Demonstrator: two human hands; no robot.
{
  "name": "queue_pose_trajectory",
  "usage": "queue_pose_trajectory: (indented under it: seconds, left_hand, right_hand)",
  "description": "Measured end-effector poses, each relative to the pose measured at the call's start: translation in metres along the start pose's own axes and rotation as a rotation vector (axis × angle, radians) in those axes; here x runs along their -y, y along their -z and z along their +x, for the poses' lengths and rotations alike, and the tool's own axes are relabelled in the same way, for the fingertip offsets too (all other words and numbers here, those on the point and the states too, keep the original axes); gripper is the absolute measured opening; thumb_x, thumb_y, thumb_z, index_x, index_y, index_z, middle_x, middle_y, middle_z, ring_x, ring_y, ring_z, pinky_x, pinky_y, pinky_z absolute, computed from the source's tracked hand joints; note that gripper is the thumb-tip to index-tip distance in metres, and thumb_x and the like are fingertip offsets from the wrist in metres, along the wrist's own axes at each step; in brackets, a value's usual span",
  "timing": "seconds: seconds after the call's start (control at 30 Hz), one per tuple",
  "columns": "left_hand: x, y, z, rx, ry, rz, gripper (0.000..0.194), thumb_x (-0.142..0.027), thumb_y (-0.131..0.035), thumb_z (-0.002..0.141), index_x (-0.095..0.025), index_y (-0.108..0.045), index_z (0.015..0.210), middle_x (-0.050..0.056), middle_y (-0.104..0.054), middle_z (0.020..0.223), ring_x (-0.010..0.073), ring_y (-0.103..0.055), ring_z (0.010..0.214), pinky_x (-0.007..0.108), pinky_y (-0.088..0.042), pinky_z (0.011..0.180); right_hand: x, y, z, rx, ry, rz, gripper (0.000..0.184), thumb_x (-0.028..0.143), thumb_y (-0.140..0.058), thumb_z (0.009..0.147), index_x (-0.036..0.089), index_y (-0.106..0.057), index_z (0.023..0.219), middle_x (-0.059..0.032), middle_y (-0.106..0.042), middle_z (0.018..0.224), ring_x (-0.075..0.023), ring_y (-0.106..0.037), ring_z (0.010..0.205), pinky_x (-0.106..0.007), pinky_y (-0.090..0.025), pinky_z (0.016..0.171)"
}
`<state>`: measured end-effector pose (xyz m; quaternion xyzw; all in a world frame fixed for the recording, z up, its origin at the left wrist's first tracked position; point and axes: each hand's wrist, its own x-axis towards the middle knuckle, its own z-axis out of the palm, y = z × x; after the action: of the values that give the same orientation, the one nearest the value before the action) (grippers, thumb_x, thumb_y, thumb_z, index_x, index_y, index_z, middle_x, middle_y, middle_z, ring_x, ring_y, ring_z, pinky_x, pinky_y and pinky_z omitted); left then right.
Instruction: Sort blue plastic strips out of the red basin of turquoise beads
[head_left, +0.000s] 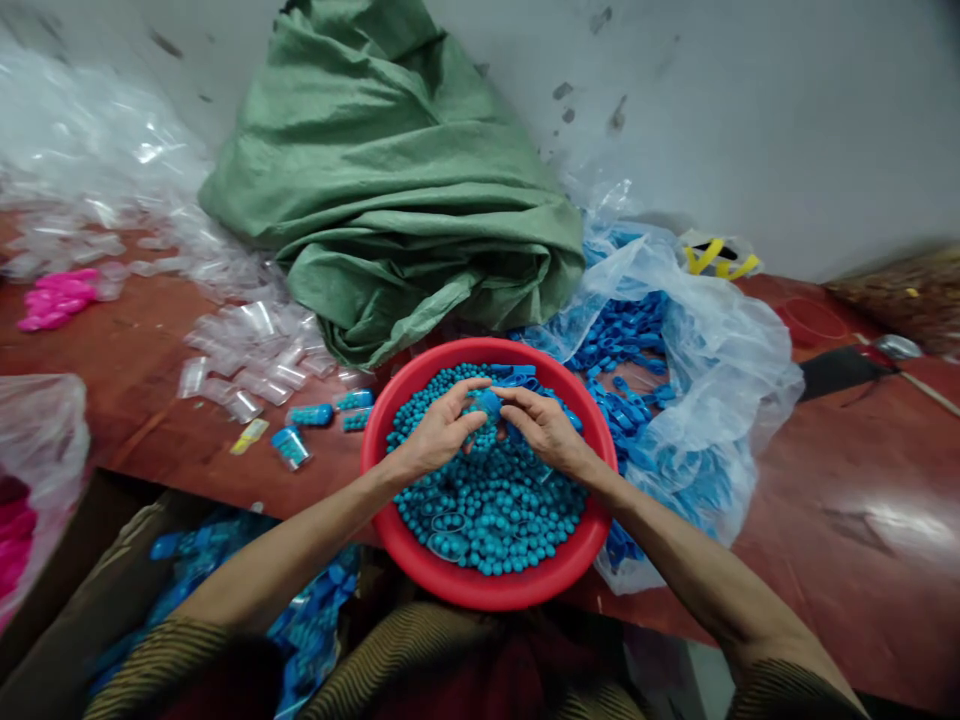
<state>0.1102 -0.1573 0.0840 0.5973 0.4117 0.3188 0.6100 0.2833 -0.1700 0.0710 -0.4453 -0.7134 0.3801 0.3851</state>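
Note:
A red bowl (450,578) filled with small teal balls (491,510) sits at the table's front edge. Over it, my left hand (439,432) and my right hand (546,428) meet, fingers pinched together on a small blue plastic piece (490,402). Several more blue pieces lie at the bowl's far rim. A clear plastic bag (720,370) holding many blue plastic pieces (622,335) lies just right of the bowl.
A crumpled green sack (390,190) lies behind the bowl. Clear small containers (255,355), a few filled with teal balls (311,415), are scattered left. Pink pieces (56,298) lie far left. A box of blue items (300,610) stands below the table.

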Motion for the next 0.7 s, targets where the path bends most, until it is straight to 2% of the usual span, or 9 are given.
queue_pose_trajectory:
  seconds: [0.1, 0.17, 0.3, 0.37, 0.6, 0.7]
  left_hand:
    - [0.0003, -0.0039, -0.0029, -0.153, -0.153, 0.191, 0.036, -0.018, -0.053, 0.078, -0.019, -0.056, 0.114, 0.003, -0.06, 0.089, 0.0134, -0.053, 0.071, 0.025, -0.046, 0.061]
    - [0.0012, -0.0055, -0.0041, -0.191, -0.19, 0.193, 0.032, -0.018, -0.053, 0.078, -0.019, -0.056, 0.111, 0.003, -0.06, 0.089, 0.0137, -0.054, 0.072, 0.025, -0.046, 0.063]
    - [0.0014, -0.0035, -0.0034, -0.03, -0.049, -0.054, 0.03, -0.028, -0.051, 0.082, -0.018, -0.05, 0.11, -0.001, -0.055, 0.075, 0.008, -0.046, 0.048, 0.022, -0.039, 0.044]
    - [0.0004, -0.001, -0.0025, 0.005, -0.035, -0.093, 0.033, -0.029, -0.052, 0.081, -0.018, -0.048, 0.112, -0.002, -0.054, 0.074, 0.0066, -0.045, 0.046, 0.02, -0.038, 0.041]
    - [0.0051, -0.0002, -0.0041, -0.011, -0.039, -0.08, 0.046, -0.024, -0.057, 0.078, -0.02, -0.044, 0.122, -0.001, -0.055, 0.084, 0.0043, -0.047, 0.049, 0.018, -0.04, 0.042]
    - [0.0094, -0.0049, -0.0051, -0.045, -0.065, -0.046, 0.044, -0.022, -0.058, 0.077, -0.02, -0.046, 0.119, -0.003, -0.052, 0.08, 0.0037, -0.046, 0.047, 0.019, -0.041, 0.043]
  right_hand:
    - [-0.0006, -0.0022, -0.0002, -0.066, 0.02, -0.086, 0.031, 0.028, -0.046, 0.089, 0.019, -0.063, 0.114, 0.0005, -0.061, 0.061, -0.0139, -0.058, 0.055, -0.028, -0.051, 0.06]
    - [0.0008, -0.0027, -0.0006, -0.09, 0.048, -0.079, 0.031, 0.031, -0.048, 0.089, 0.019, -0.065, 0.111, -0.0002, -0.062, 0.063, -0.0135, -0.058, 0.055, -0.028, -0.051, 0.061]
    - [0.0053, -0.0014, -0.0014, -0.047, -0.003, 0.078, 0.032, 0.032, -0.045, 0.09, 0.019, -0.063, 0.113, 0.0013, -0.06, 0.063, -0.011, -0.057, 0.053, -0.025, -0.05, 0.057]
    - [0.0068, -0.0007, -0.0006, -0.049, -0.04, 0.113, 0.032, 0.031, -0.045, 0.091, 0.019, -0.062, 0.115, 0.0017, -0.06, 0.063, -0.0105, -0.057, 0.053, -0.024, -0.05, 0.057]
    - [0.0081, -0.0026, 0.0013, -0.013, -0.051, 0.034, 0.027, 0.028, -0.047, 0.089, 0.02, -0.063, 0.11, 0.0025, -0.061, 0.066, -0.0094, -0.057, 0.052, -0.023, -0.049, 0.057]
    - [0.0065, -0.0088, -0.0013, -0.086, 0.001, -0.074, 0.025, 0.027, -0.047, 0.09, 0.02, -0.065, 0.105, 0.0009, -0.063, 0.065, -0.011, -0.058, 0.053, -0.024, -0.05, 0.057]
